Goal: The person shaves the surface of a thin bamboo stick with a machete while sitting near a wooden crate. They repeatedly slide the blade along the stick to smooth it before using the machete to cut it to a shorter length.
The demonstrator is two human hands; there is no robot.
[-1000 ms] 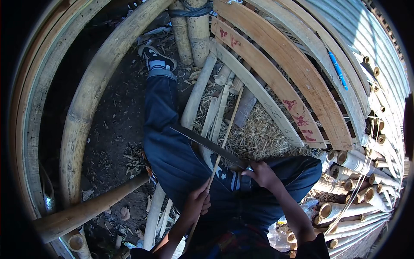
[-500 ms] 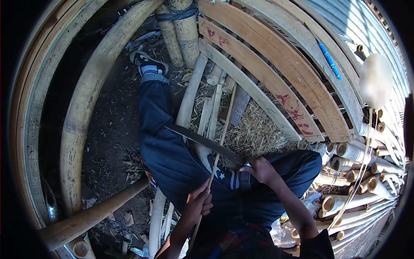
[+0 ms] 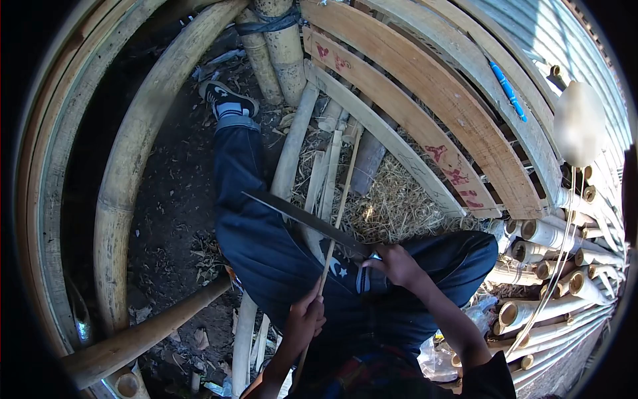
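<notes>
A long thin bamboo strip runs from my lap out toward the wood pieces in front of me. My left hand is wrapped round its lower part. In my right hand is the handle of a machete, with a long dark blade pointing left across my legs. The blade crosses the strip and seems to touch it, a little beyond my left hand. Below the blade lies my shoe with a white star, partly hidden by the strip.
Pale shavings cover the ground ahead. Wooden planks with red marks stand at upper right, a blue pen on one. Stacked bamboo poles fill the right. A thick bamboo pole curves along the left; another pole slants nearby.
The machete has shifted slightly toward me and to the left along the strip. My left hand keeps its hold, nearly in the same place.
</notes>
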